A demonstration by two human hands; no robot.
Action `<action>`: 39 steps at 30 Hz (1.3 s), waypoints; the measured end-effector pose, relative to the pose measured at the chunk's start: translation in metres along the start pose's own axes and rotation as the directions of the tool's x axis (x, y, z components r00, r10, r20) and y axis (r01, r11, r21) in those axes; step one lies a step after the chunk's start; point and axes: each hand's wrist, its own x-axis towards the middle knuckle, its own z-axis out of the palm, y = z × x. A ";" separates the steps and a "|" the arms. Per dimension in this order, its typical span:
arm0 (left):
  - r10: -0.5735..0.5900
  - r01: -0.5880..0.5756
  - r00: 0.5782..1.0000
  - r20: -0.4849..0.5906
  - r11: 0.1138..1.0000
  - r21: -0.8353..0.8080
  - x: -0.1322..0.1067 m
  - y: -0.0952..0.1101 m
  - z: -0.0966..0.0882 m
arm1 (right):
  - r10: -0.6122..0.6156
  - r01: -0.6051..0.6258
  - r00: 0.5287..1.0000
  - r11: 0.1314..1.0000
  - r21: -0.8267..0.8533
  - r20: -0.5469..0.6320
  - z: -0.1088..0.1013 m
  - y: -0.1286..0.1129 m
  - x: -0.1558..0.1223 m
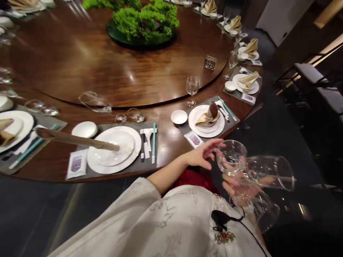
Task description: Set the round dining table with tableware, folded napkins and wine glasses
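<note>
My right hand (239, 186) is closed around the stems of several clear wine glasses, held beyond the table's front edge. One glass (230, 157) has its bowl up near my left hand; another glass (273, 173) points right, and a third (268, 212) hangs lower. My left hand (205, 153) has its fingers spread beside the nearest bowl; whether the fingertips touch it I cannot tell. On the table, a wine glass (192, 89) stands upright behind a white plate (193, 125) bearing a folded gold napkin (205, 119).
A round wooden table (163, 139) carries a turntable (88, 76) with a green plant centrepiece (144, 21). Nearby is a white plate (93, 162) with a brown bamboo-like stick (80, 139) over it. Glasses (95, 101) stand behind. Chairs (312, 73) are at the right.
</note>
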 end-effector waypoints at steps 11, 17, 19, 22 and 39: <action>0.119 -0.096 0.971 0.206 0.988 -0.117 0.148 0.049 0.065 | 0.008 -0.009 0.944 1.000 0.002 0.330 -0.054 -0.141 0.047; -0.019 0.016 0.926 -0.376 1.000 -0.011 0.303 0.043 -0.028 | -0.008 0.013 0.983 0.999 -0.029 0.183 -0.086 -0.213 0.084; -0.051 0.110 0.837 -0.545 0.991 0.077 0.342 0.025 -0.072 | -0.022 0.027 0.994 0.999 -0.042 0.108 -0.090 -0.240 0.100; -0.092 0.304 0.669 -0.737 0.939 0.159 0.371 -0.012 -0.130 | -0.002 0.002 1.000 0.999 -0.048 0.000 -0.088 -0.281 0.125; -0.030 0.676 0.341 -0.939 0.703 0.223 0.339 -0.095 -0.210 | 0.204 -0.199 0.970 0.979 0.052 -0.135 -0.068 -0.383 0.269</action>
